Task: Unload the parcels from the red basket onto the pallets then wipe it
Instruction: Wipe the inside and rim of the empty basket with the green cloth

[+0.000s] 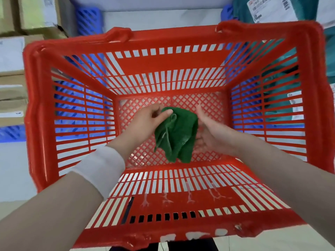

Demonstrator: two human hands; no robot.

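Note:
The red basket [174, 35] fills the view, seen from above, with nothing inside but my hands and a cloth. A green cloth [178, 136] hangs crumpled above the mesh floor. My left hand [146, 120] pinches its top edge between thumb and fingers. My right hand [208, 131] is just right of the cloth, palm turned toward it with fingers straight, touching or nearly touching its side. A white wristband sits on my left forearm.
Cardboard boxes [12, 73] are stacked on a blue pallet [12, 133] to the left. Green-wrapped parcels [282, 11] with white labels lie at the right and back right. Another blue pallet piece [88, 19] shows behind the basket. Pale floor surrounds it.

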